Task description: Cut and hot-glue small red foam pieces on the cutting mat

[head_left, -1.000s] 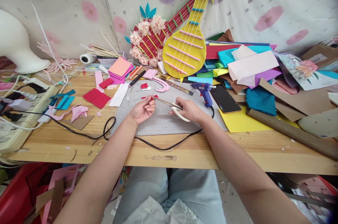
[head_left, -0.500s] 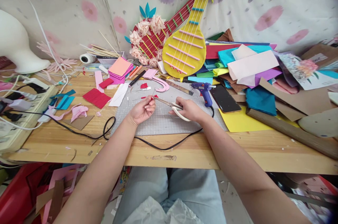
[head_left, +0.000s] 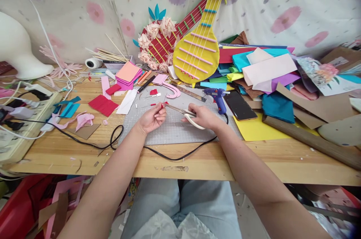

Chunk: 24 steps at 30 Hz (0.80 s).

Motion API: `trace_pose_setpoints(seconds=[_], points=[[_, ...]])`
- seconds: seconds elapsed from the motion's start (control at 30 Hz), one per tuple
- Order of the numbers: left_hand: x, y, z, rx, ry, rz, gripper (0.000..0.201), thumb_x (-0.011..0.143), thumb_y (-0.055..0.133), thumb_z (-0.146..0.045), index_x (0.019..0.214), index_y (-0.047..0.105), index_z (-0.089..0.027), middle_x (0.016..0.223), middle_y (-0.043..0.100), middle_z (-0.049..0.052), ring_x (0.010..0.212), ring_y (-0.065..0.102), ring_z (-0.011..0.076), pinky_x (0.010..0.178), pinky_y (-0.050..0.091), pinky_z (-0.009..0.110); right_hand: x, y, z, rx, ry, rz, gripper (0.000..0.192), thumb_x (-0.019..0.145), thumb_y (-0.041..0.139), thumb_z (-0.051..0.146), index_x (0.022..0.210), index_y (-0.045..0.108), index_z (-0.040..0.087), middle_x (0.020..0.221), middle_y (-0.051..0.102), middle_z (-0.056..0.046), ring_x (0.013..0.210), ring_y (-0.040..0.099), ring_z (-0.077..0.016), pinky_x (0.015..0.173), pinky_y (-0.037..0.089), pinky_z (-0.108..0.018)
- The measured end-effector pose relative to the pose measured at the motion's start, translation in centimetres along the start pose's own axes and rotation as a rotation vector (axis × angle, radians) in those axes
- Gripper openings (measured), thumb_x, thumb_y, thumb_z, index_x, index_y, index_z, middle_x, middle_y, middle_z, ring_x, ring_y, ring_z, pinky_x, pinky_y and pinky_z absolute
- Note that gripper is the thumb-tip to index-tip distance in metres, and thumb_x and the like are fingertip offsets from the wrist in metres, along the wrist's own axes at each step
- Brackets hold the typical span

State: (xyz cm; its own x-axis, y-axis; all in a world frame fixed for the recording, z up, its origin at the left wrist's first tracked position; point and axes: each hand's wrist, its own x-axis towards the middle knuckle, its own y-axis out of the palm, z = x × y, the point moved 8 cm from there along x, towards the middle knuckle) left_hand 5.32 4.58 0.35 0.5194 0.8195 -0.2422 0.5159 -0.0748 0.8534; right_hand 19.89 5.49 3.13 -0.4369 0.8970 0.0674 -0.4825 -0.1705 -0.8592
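Over the grey cutting mat (head_left: 175, 133), my left hand (head_left: 152, 118) pinches a small red piece (head_left: 162, 106), mostly covered by the fingertips; whether it is paper or fabric I cannot tell. My right hand (head_left: 202, 116) grips a pair of scissors (head_left: 180, 110) with cream-coloured handles. The scissor tips point left and reach the left fingertips by the red piece. Just beyond the hands, small red scraps (head_left: 153, 91) and a pink curved strip (head_left: 172, 90) lie on the mat.
A blue glue gun (head_left: 216, 98) and a phone (head_left: 239, 104) lie right of the mat. Behind stand a yellow paper lute (head_left: 197, 53) and a red one (head_left: 160, 45). Coloured sheets (head_left: 269, 67) pile up at right. A black cord (head_left: 180, 159) crosses in front; a power strip (head_left: 34, 126) sits left.
The scissors' handles have shifted very slightly, with the tips staying at the left fingertips. Both hands are otherwise in nearly the same place, and the left still pinches the red piece.
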Motion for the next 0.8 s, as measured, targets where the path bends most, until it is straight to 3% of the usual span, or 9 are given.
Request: trace_pose_setpoints(seconds=[0.8], points=[[-0.14, 0.06, 0.17, 0.02, -0.018, -0.019, 0.036, 0.091, 0.031, -0.022, 0.066, 0.053, -0.009, 0.051, 0.032, -0.004, 0.037, 0.028, 0.0002, 0.033, 0.026, 0.007, 0.12, 0.17, 0.0, -0.001, -0.031, -0.021, 0.042, 0.067, 0.057, 0.059, 0.069, 0.038, 0.021, 0.058, 0.044, 0.005, 0.053, 0.037, -0.0102, 0.051, 0.023, -0.022]])
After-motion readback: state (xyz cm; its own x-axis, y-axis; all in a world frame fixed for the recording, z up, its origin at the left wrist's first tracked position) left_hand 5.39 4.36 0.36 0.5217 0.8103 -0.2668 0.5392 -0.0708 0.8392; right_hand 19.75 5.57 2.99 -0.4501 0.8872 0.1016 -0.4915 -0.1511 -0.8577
